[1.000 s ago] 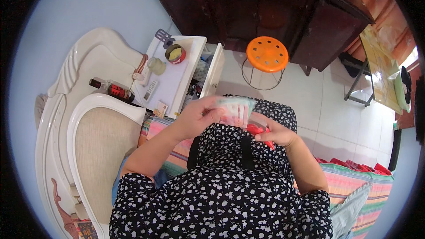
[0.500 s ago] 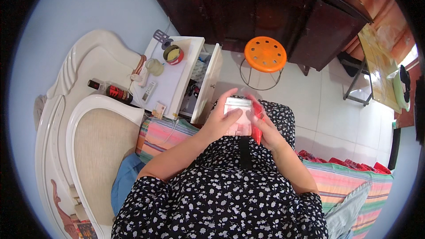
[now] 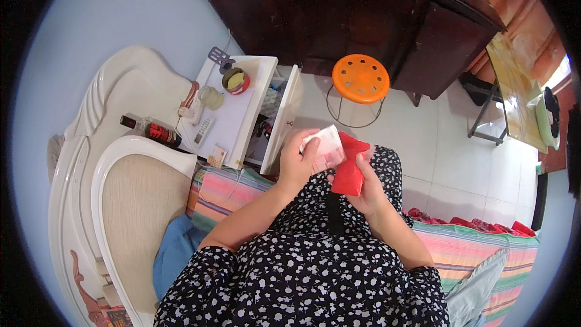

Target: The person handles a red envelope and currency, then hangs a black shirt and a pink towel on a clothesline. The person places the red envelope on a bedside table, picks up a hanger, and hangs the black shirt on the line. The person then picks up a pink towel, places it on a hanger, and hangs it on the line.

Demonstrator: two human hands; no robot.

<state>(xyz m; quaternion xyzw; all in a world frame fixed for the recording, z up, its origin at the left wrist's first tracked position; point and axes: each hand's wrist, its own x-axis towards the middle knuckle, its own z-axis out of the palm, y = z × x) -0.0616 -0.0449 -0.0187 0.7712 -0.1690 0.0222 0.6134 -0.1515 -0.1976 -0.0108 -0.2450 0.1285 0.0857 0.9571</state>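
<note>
My left hand (image 3: pixel 294 162) is closed on a small stack of pale pink-and-white banknotes (image 3: pixel 325 148), with the thumb lying across their face. A flat red envelope (image 3: pixel 349 175) is in my right hand (image 3: pixel 371 192), the thumb on its front and the fingers mostly hidden behind it. The notes are tilted, and their right edge overlaps or touches the envelope's upper left part. Both hands are above my lap, which is covered by black floral cloth (image 3: pixel 290 266).
To the left, a white nightstand (image 3: pixel 227 124) with a pulled-out drawer (image 3: pixel 281 121) carries a red tin (image 3: pixel 236 83), a glass jar (image 3: pixel 211 98) and a remote (image 3: pixel 204 131). A dark bottle (image 3: pixel 158 133) lies by the headboard (image 3: pixel 121 85). An orange stool (image 3: pixel 361 79) stands ahead, before a dark cabinet (image 3: pixel 345 24).
The notes have tilted and shifted slightly left of the envelope. My right hand now holds the envelope with its broad red face turned into view.
</note>
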